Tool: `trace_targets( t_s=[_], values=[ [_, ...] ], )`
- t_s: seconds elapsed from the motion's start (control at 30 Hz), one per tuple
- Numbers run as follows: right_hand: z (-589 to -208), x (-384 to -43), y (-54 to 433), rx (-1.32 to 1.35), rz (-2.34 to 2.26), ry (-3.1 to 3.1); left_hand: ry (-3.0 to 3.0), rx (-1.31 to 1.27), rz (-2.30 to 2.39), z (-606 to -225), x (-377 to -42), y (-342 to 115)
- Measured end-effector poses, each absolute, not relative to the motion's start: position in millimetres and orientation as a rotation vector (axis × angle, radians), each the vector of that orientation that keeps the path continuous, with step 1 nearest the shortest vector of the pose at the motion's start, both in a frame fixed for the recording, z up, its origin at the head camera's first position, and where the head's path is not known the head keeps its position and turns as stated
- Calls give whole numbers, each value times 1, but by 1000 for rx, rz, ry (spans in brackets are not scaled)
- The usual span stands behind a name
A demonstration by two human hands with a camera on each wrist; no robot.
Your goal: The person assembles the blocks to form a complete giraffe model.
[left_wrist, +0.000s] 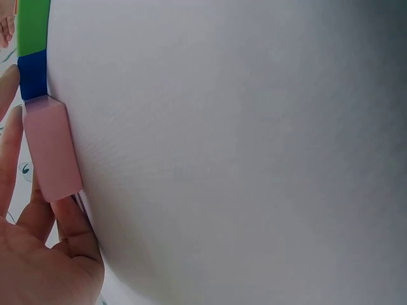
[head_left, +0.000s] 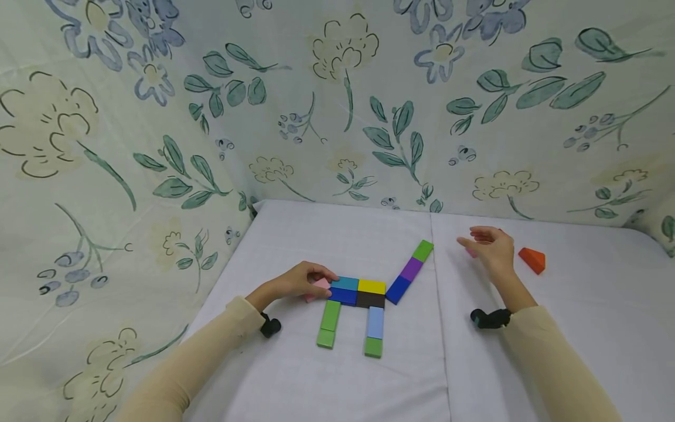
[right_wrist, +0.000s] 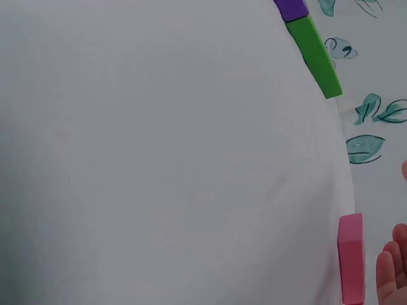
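Note:
My left hand point(head_left: 297, 281) lies at the left end of a flat figure made of blocks. Its fingers hold a light pink block point(left_wrist: 54, 149) whose end meets a dark blue block point(left_wrist: 34, 75). Fingertips reach a teal block point(head_left: 345, 283) and the blue one beside it. Over the right side of the cloth, my right hand point(head_left: 490, 249) has loosely bent fingers. A deeper pink block point(right_wrist: 351, 257) stands close to them, with a gap showing in the right wrist view; in the head view the hand mostly covers it.
Yellow point(head_left: 371, 286) and dark brown point(head_left: 370, 300) blocks continue the figure. Green point(head_left: 330, 316) and light blue point(head_left: 375, 322) pieces extend downward, and a purple block point(head_left: 411, 270) slants upward. An orange-red block point(head_left: 534, 260) lies right of my right hand. Floral fabric point(head_left: 337, 105) hangs behind the white cloth point(head_left: 274, 363).

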State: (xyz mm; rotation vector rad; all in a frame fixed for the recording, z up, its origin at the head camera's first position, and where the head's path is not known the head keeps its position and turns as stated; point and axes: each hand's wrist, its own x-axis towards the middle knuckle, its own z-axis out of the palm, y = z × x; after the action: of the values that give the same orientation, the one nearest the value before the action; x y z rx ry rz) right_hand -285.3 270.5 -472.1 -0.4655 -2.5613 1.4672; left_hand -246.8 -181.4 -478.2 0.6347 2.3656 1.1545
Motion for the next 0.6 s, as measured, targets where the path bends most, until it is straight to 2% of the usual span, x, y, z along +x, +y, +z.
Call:
trace_targets(
  t_s=[0.23,0.6],
  values=[
    [-477,-281,282,-651,1540,-2475,2366,628,1157,-479,-247,-182],
    [-481,-275,291,-769,1538,-2442,2377,637,1137,-476,-246,-181]
  ],
)
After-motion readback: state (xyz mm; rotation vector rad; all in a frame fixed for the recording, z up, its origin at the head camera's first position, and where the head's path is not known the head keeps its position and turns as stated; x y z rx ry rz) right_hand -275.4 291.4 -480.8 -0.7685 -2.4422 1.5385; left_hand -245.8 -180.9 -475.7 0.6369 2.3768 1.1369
